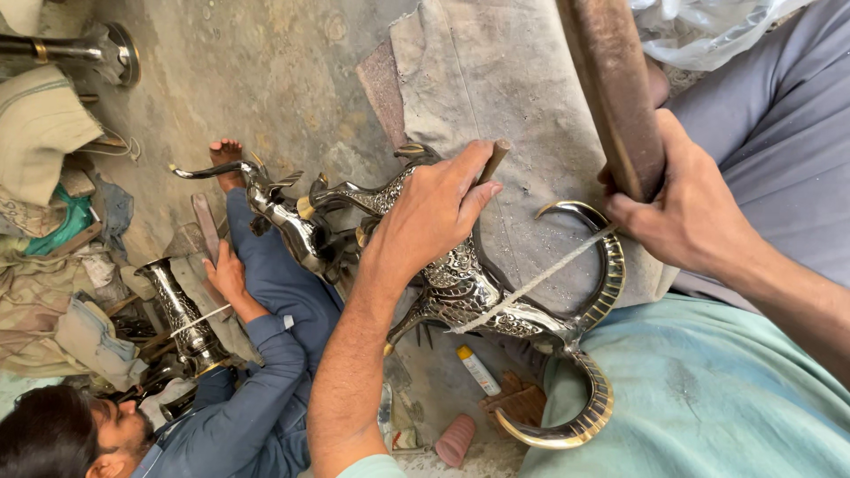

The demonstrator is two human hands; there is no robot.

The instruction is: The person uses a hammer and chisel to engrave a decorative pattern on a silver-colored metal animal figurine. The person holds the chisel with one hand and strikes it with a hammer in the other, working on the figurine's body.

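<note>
Dusty concrete floor (266, 80) lies beneath cluttered metal figurines (460, 283).

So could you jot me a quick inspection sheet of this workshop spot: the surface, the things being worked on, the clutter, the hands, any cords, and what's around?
Surface: grey cloth spread over the lap and a stained concrete floor.
Job's things: shiny engraved metal animal figure with curved ribbed horns; white cord stretched across it.
Clutter: small tube, pink ribbed cap, rags.
Hands: left hand presses on the figure, gripping a short stick; right hand grips a brown wooden bar.
Cables: nothing seen, only the cord.
Surroundings: a seated person in blue works on a metal vase; another metal figure beside them.
</note>
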